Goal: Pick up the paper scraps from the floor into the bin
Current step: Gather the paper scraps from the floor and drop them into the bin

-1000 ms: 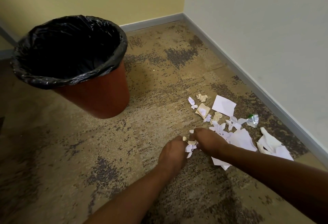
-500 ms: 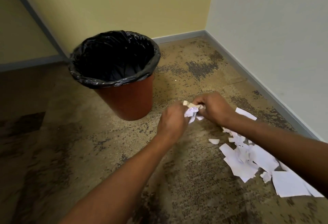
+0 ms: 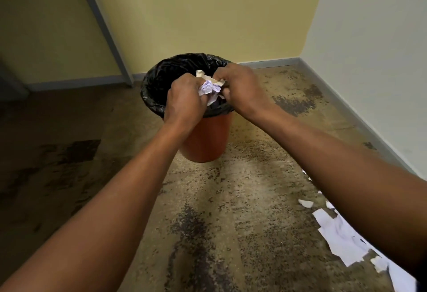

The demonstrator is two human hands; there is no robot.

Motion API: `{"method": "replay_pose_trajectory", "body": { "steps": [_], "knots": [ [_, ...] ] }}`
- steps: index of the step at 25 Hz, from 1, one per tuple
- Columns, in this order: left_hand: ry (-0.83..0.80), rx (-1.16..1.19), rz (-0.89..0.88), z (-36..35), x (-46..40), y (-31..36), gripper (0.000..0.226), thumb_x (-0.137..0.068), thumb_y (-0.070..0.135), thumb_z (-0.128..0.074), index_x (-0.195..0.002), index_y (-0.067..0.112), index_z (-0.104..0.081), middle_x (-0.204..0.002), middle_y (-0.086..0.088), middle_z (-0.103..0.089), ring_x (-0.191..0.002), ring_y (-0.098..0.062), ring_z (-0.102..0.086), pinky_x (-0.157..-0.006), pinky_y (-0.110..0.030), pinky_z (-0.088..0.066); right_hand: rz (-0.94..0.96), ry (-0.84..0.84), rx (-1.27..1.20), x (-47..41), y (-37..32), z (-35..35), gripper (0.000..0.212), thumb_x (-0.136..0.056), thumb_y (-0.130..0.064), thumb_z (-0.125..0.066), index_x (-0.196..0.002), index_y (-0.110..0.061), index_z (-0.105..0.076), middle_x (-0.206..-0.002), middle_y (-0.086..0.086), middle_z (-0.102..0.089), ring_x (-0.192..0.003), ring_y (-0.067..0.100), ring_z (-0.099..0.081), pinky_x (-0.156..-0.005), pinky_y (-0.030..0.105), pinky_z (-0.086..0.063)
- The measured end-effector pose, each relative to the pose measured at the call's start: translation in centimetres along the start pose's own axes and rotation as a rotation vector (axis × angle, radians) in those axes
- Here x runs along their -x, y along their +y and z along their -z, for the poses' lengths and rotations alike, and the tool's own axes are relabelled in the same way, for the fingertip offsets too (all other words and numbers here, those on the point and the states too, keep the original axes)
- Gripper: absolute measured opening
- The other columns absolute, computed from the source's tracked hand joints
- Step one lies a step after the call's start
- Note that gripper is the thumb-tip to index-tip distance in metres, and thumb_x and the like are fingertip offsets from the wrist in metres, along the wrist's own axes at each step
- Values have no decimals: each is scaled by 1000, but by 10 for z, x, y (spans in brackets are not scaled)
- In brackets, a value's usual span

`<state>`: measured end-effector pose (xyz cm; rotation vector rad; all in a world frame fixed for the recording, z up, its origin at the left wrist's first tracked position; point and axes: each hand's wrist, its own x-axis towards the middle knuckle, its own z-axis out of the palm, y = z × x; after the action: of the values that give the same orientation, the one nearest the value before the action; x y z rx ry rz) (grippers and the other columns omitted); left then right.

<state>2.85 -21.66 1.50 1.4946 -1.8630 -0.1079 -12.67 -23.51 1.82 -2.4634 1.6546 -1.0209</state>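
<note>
Both hands are positioned over the mouth of the round orange plastic bin (image 3: 205, 136), which is fitted with a black plastic liner bag (image 3: 161, 79) folded over its rim. The left hand (image 3: 184, 99) and the right hand (image 3: 242, 88) are each curled closed, and together they clamp a crumpled bundle of white and cream paper scraps (image 3: 209, 84) between them, directly above the bin opening. The bin stands upright on the speckled brown carpet floor (image 3: 242, 199), near the corner where the yellow wall (image 3: 208, 14) meets the pale wall (image 3: 374, 37). Further loose white paper pieces (image 3: 339, 234) lie on the floor at lower right, partly hidden behind the right forearm, well apart from the bin.
</note>
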Motion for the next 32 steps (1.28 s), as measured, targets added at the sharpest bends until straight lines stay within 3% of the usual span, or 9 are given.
{"method": "replay_pose_trajectory", "body": {
  "steps": [3,8,13,17,21,26,32],
  "knots": [
    [-25,-32,47,-4,-7,-15,10,-85,19,-70,-92,13,-74,-85,-5,-66,-80,-26,-61,-64,-37,-45,14,-65,-21,-7,-5,-20,33,-74,-2,-56,-104,-13,-65,-96,12,-59,-89,32,-56,-70,35,-41],
    [-107,-22,139,-16,-9,-29,43,-84,18,-76,-126,21,-66,-121,-4,-69,-111,-25,-64,-92,-39,-53,-21,-134,-15,-5,-3,-29,51,-80,-3,-69,-128,-14,-55,-124,12,-58,-114,29,-55,-93,40,-47],
    [-194,-93,155,-14,-18,-17,52,-86,7,-71,-133,26,-60,-135,-3,-62,-121,-25,-60,-100,-41,-51,-41,-128,4,-2,12,-18,53,-78,-4,-70,-127,-17,-56,-126,8,-58,-116,26,-54,-98,40,-46],
    [-175,-118,-43,-12,-19,24,46,-91,0,-60,-131,21,-64,-134,-8,-62,-121,-29,-59,-98,-45,-52,-8,-43,20,17,37,18,47,-81,-9,-71,-124,-19,-58,-125,6,-60,-116,23,-55,-100,38,-45],
    [-201,-1,-242,-44,1,78,29,-92,8,-63,-117,19,-72,-119,-7,-69,-108,-26,-64,-89,-43,-55,-35,-118,106,65,80,57,46,-81,-15,-73,-124,-24,-57,-125,3,-60,-116,21,-53,-98,30,-37],
    [-586,-25,-263,-126,68,111,37,-90,13,-66,-126,25,-64,-131,-1,-59,-117,-23,-59,-96,-37,-50,-275,-313,187,177,136,93,54,-78,-16,-77,-128,-19,-55,-129,7,-59,-118,27,-54,-100,38,-40],
    [-1054,-105,-356,-206,154,136,77,-79,34,-78,-145,21,-40,-150,-9,-36,-127,-35,-49,-95,-47,-51,-683,-525,142,303,168,103,69,-79,-21,-78,-139,-23,-45,-145,5,-47,-129,25,-46,-104,33,-36]
  ]
}}
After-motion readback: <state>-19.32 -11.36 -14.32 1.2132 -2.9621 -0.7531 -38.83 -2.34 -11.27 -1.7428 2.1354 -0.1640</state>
